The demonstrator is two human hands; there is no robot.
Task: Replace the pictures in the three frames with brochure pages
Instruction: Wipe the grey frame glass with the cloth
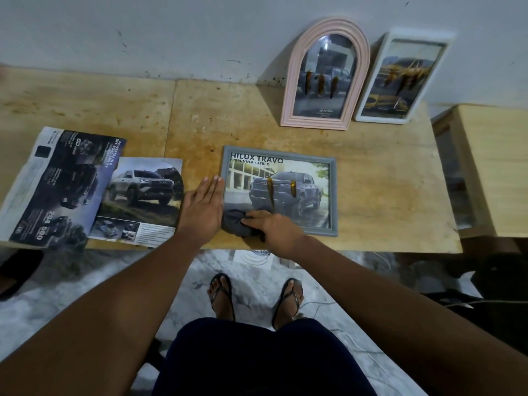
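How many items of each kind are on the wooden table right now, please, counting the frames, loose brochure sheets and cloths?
Picture frames: 3 (pink arched frame, white frame, grey frame)
Loose brochure sheets: 2 (dark sheet, truck sheet)
Cloths: 1 (grey cloth under the right hand)
Total: 6

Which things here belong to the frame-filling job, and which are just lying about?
Job: grey frame, pink arched frame, white frame, loose brochure pages, grey cloth, left hand, right hand.

Lying about: side cabinet, black sandal, floor cable.
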